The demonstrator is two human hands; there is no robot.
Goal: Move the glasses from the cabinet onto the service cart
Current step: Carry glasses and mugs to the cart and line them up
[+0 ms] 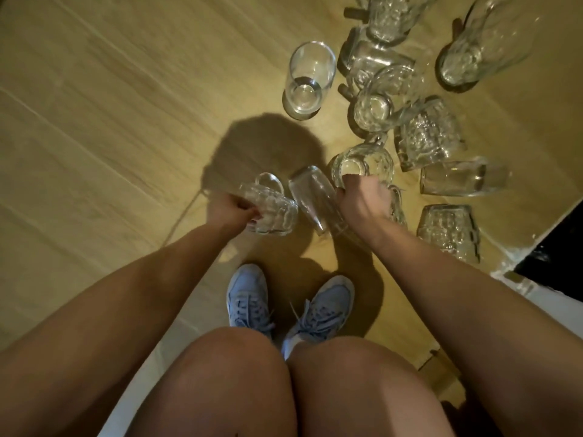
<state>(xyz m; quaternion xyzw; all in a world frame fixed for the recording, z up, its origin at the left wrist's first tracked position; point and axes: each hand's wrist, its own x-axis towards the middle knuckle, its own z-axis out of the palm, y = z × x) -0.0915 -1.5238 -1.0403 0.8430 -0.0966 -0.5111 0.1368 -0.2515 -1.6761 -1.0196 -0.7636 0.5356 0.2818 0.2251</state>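
Left hand [232,209] grips 1 dimpled mug [271,212]; right hand [362,203] clutches seemingly 2 glasses [312,197]. Lift slowly, keeping them apart.

A single head-worn, wide-angle view looks almost straight down from above the person's own body. Bare knees fill the lower middle of the frame, blue shoes [290,302] sit at the centre, and both forearms reach up from the lower corners. The wooden floor [110,105] covers the upper left; straight lines bow toward the edges.
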